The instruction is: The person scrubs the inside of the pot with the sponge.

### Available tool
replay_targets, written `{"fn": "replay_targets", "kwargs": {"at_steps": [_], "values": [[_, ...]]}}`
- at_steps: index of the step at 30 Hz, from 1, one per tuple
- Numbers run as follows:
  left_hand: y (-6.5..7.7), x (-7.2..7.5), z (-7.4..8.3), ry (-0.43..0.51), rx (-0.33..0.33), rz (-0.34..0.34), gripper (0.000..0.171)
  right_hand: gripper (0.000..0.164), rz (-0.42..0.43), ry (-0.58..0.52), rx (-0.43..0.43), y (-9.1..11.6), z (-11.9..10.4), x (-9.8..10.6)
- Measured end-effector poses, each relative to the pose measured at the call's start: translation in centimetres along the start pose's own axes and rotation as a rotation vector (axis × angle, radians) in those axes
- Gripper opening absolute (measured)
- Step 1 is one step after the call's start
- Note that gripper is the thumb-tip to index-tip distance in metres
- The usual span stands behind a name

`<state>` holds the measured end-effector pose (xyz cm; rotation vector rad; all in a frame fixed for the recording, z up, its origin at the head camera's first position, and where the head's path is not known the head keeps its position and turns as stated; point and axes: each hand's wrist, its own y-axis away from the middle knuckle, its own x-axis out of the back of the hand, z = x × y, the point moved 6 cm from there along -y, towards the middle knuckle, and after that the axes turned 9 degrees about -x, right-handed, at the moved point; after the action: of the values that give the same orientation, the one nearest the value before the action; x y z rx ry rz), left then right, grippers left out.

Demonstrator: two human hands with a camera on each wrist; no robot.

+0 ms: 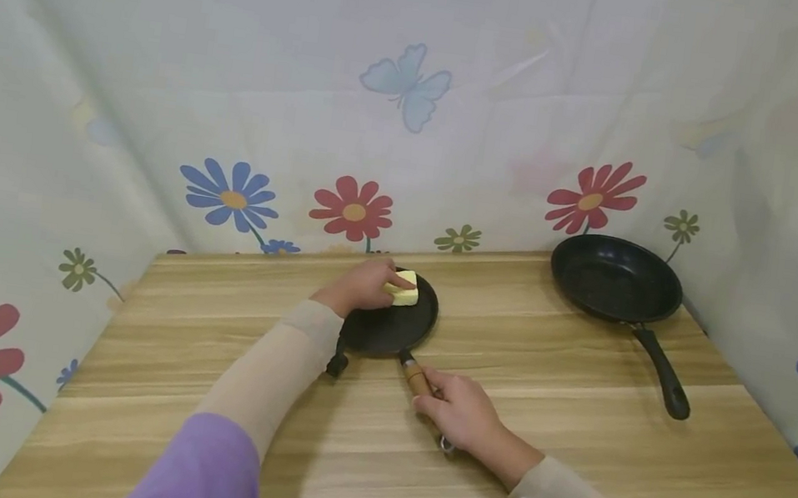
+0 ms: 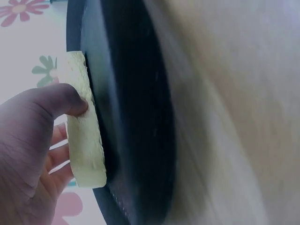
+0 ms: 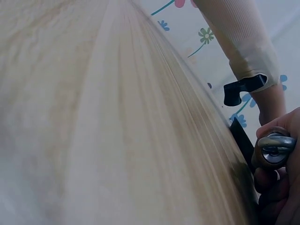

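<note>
A small black frying pan (image 1: pixel 388 332) with a wooden handle (image 1: pixel 416 378) sits on the wooden table. My right hand (image 1: pixel 463 410) grips that handle; the metal ring (image 3: pixel 276 144) at its end shows in the right wrist view. Over the pan's far side, my left hand (image 1: pixel 368 285) holds a pale yellow sponge (image 1: pixel 404 290) between thumb and fingers. In the left wrist view the sponge (image 2: pixel 86 126) lies against the pan's inner surface, with the thumb (image 2: pixel 70 101) on its near edge and the other fingers behind it.
A larger black frying pan (image 1: pixel 614 279) with a black handle (image 1: pixel 662 375) stands at the table's back right. The wooden table (image 1: pixel 208 316) meets a flower-printed wall covering (image 1: pixel 293 134) at the back and sides.
</note>
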<state>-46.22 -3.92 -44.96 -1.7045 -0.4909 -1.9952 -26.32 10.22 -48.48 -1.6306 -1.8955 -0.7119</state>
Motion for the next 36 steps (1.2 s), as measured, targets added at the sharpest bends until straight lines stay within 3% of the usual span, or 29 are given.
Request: {"fn": "replay_targets", "kwargs": {"at_steps": [4,10,16,22,27,36], "values": [[0.6,0.2,-0.9,-0.033,0.027,-0.002,0.050,0.055,-0.004,-0.005,-0.001,0.1,0.0,0.0],[1.2,0.6,-0.8,-0.090,0.037,-0.016,0.047,0.054,0.005,0.011,0.005,0.2,-0.2,0.0],[2.1,1.3,-1.1,-0.230,0.132,-0.065,0.045,0.054,0.016,0.020,0.007,0.3,-0.3,0.1],[3.3,1.8,-2.0,-0.219,0.198,-0.082,0.044,0.053,0.027,0.023,-0.010,0.2,-0.1,0.1],[3.8,1.9,-2.6,-0.175,0.175,-0.035,0.041,0.053,0.023,0.007,-0.010,0.2,-0.2,0.1],[5.1,1.5,-3.7,-0.176,0.091,0.083,0.038,0.053,0.024,0.014,-0.015,0.3,-0.4,0.1]]}}
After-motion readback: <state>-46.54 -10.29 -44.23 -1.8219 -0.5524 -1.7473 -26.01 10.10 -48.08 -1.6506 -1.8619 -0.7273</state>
